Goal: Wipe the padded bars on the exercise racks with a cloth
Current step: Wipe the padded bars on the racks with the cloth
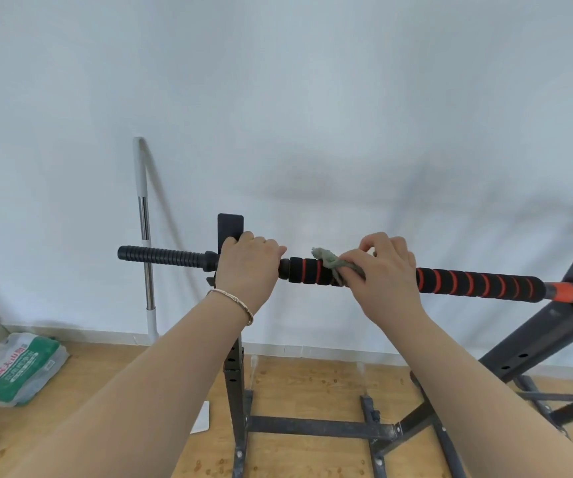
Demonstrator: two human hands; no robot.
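Wiping: my right hand [386, 270] presses the cloth [333, 262] onto the padded bar [478, 282] near its left end, fingers curled over cloth and foam.
Brace: my left hand [248, 262] is wrapped round the bar where it sits in the rack upright [235, 374].
Bar position: lying across the rack, with its ribbed black end [164, 257] jutting out to the left.
Risk, roll: I judge the bar could turn in its cradle if my left grip loosens, so the cloth would slide without scrubbing.
Risk, cloth: it is bunched, with a corner sticking up; a long stroke rightward might pull it from my fingers.
Risk, coverage: the foam's underside is hidden, so I could miss it.
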